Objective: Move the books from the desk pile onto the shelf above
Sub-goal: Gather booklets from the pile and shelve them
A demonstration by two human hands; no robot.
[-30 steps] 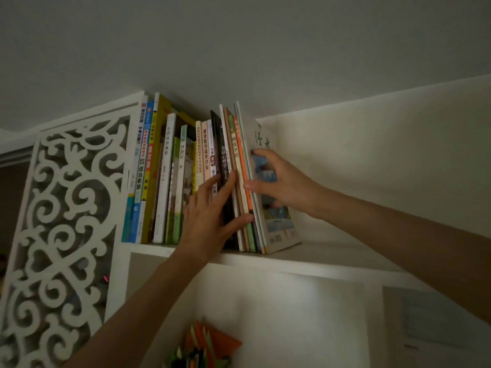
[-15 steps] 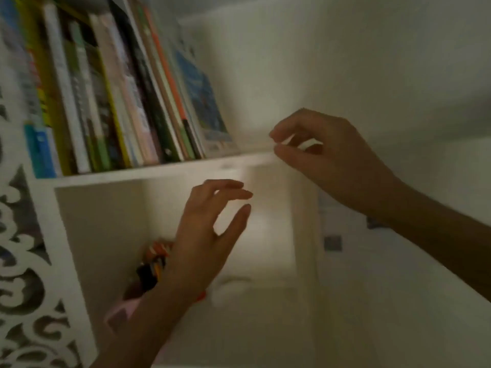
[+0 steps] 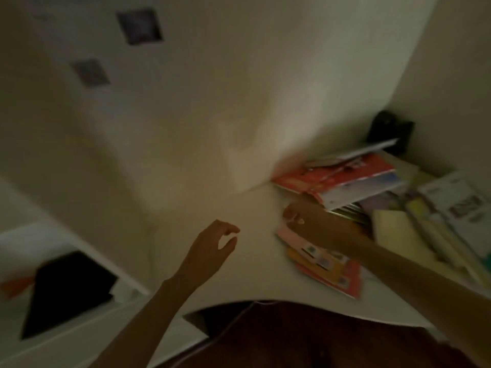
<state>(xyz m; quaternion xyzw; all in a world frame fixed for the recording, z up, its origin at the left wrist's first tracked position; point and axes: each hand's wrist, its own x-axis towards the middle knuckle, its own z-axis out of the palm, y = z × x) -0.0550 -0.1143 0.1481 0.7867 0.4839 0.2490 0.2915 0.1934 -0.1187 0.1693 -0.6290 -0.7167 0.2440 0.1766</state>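
Observation:
The view is blurred and dim. A loose pile of books [image 3: 342, 181] with red and white covers lies on the white desk [image 3: 239, 282] at the right, against the wall. A few thin pink and orange books [image 3: 326, 266] lie nearer to me. My right hand [image 3: 313, 224] reaches over these thin books, fingers extended toward the pile, holding nothing. My left hand [image 3: 210, 248] hovers over bare desk to the left, fingers loosely curled, empty. The shelf above is out of view.
Yellow and white booklets [image 3: 438, 221] crowd the desk's right end. A dark object [image 3: 390, 131] stands in the back corner. A black flat item [image 3: 69, 290] lies on a lower surface at the left. A thin white cable [image 3: 233, 325] runs over my dark clothing.
My view has swung down from the shelf to the desk. Both hands left the shelved books and dropped; the right one now reaches toward the desk pile.

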